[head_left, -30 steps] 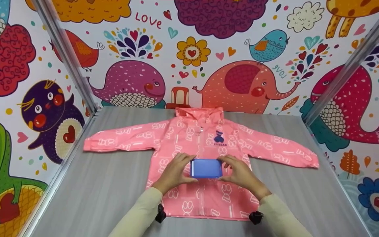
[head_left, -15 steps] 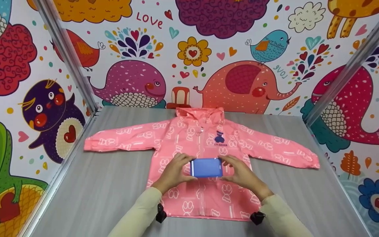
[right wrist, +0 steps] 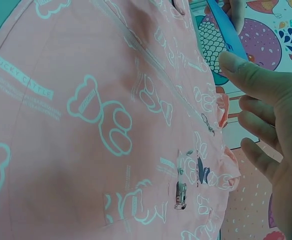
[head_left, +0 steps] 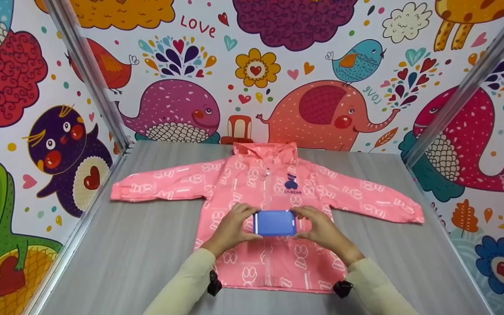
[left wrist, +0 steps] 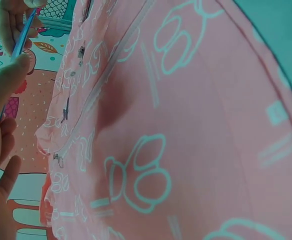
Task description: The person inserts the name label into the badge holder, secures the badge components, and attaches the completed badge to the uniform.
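In the head view both hands hold a thin blue phone [head_left: 274, 223] sideways above a pink jacket. My left hand [head_left: 233, 227] pinches its left end between thumb and fingers, and my right hand [head_left: 322, 229] pinches the right end. The wrist views show the phone edge-on, as a narrow blue strip [right wrist: 229, 31] under the right thumb. Beneath it the hooded jacket [head_left: 243, 262] lies flat and face up, sleeves spread, with white bear outlines and a dark bear print on the chest. Its front zip runs down the middle.
The jacket lies on a grey table [head_left: 147, 253] with metal posts [head_left: 96, 78] at the back corners. Walls with bright cartoon animals [head_left: 313, 116] enclose the back and sides. A black strap piece [head_left: 214, 283] hangs at each wrist.
Both hands keep the phone in nearly the same place. A small white mark appears near the right end of its face. The jacket has not moved.
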`<state>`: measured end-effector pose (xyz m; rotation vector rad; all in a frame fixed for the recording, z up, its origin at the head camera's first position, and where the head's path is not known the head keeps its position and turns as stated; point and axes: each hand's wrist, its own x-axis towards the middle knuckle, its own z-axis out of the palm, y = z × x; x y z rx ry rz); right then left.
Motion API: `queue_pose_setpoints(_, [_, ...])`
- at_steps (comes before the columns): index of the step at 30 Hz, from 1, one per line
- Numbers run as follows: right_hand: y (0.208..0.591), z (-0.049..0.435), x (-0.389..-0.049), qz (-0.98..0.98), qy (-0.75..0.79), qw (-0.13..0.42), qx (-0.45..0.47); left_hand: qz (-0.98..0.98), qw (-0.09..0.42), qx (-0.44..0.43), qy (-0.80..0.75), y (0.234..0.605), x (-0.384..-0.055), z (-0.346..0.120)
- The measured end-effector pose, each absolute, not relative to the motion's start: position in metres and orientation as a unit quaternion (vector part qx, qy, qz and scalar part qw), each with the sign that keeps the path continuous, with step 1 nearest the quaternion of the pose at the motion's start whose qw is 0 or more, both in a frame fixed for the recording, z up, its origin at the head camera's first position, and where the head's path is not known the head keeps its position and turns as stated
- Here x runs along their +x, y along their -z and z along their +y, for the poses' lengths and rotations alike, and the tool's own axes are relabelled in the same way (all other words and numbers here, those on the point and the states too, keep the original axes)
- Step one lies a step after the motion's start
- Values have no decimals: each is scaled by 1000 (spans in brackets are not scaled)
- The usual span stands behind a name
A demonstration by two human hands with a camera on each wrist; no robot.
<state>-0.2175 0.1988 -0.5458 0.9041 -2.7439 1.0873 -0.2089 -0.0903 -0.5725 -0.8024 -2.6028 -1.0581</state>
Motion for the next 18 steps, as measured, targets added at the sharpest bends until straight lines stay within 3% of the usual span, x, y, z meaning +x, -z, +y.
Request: queue_pose_setpoints(18, [545, 197, -219, -902, -302, 57, 303, -888, 106, -274, 353, 571, -211, -87])
